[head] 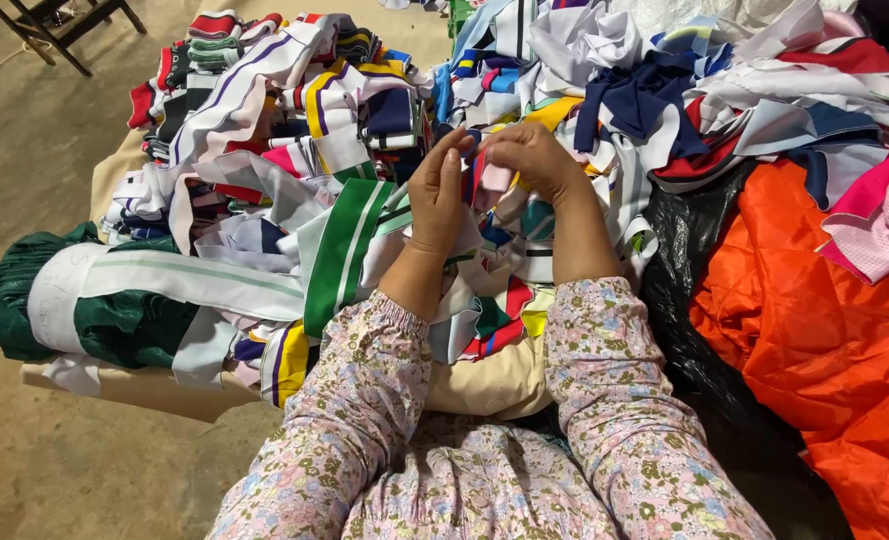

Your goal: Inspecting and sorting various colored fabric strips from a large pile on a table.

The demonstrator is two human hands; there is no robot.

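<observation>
Hard to make out in full: a small strip of cloth [478, 178], red with some blue, pinched between both hands and mostly covered by fingers, so that only a short stretch shows between them. Long axis roughly upright in the view, running away from the body toward the heap, lower end lost among the scraps beneath the wrists. Left hand [437, 195] raised with the back toward the camera, thumb and fingertips pressed together on the strip's left edge. Right hand [533, 158] curled just beside it, fingers closed on the same strip from the right; fingertips turned away and out of sight, so exact grip there only partly readable. Held above the middle of a big heap of fabric scraps [605, 90], striped collars and ribbed bands in white, navy, yellow and red. Just left of the left wrist, a green band with white stripes [343, 250], lying on a slant. Farther left, a dark green bundle wrapped in a white band [115, 300], resting on a low, cream-covered bench [145, 388] whose top is almost wholly buried. To the right, orange fabric [815, 330] over a black plastic sheet [695, 240], cut off by the frame edge. Floral sleeves [605, 380] filling the foreground. At top left, chair legs [60, 25] on the concrete floor [35, 140], cut off.
</observation>
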